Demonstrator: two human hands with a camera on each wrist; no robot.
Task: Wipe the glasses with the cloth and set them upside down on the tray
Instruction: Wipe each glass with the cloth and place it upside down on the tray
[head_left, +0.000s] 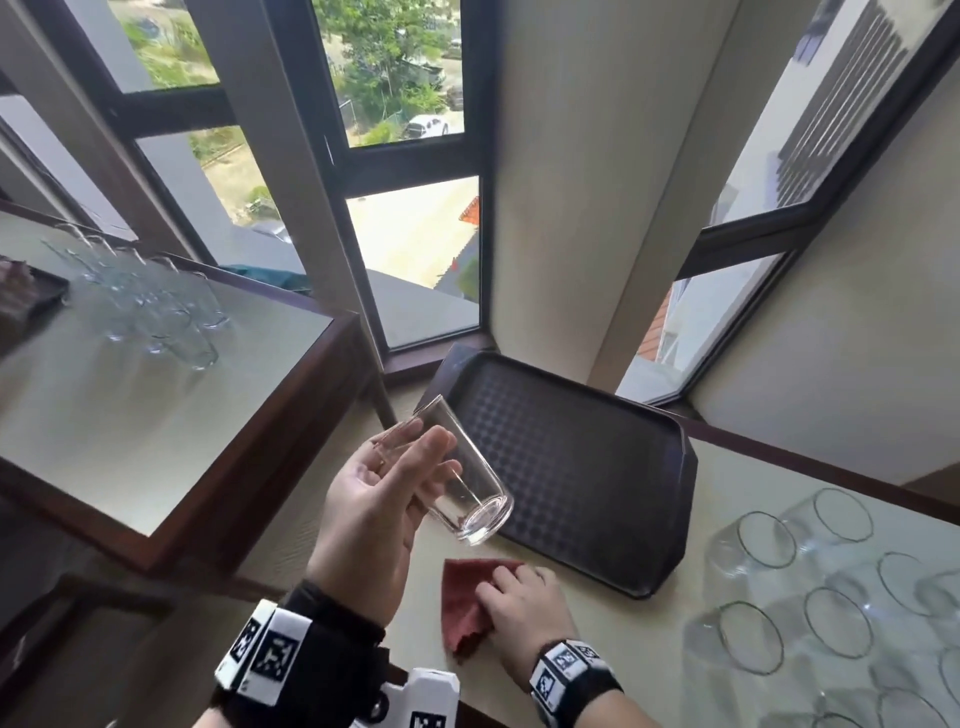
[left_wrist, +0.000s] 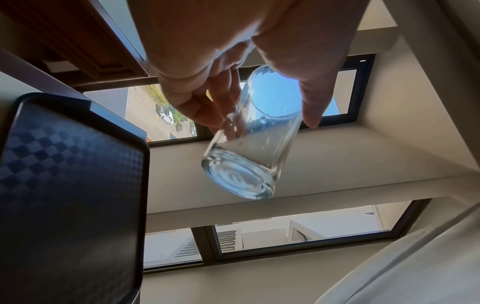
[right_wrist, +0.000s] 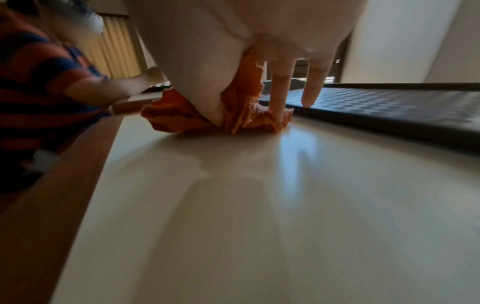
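My left hand (head_left: 410, 457) holds a clear glass (head_left: 467, 483) tilted in the air above the table's left end, its thick base pointing down and right. The left wrist view shows the left hand's fingers (left_wrist: 213, 107) and thumb wrapped round the glass (left_wrist: 249, 148). On the table below, my right hand (head_left: 519, 597) lies on a red cloth (head_left: 462, 597). In the right wrist view the cloth (right_wrist: 171, 117) is bunched up between thumb and fingers (right_wrist: 280, 96), two fingers pointing straight down. A dark patterned tray (head_left: 571, 457) sits just beyond, with nothing on it.
Several clear glasses (head_left: 831, 597) stand mouth-up on the table at the right. More glasses (head_left: 156, 312) stand on a second table (head_left: 182, 441) at the left. Windows and a wall pillar lie behind the tray. The table's wooden front edge (right_wrist: 64, 195) runs near my body.
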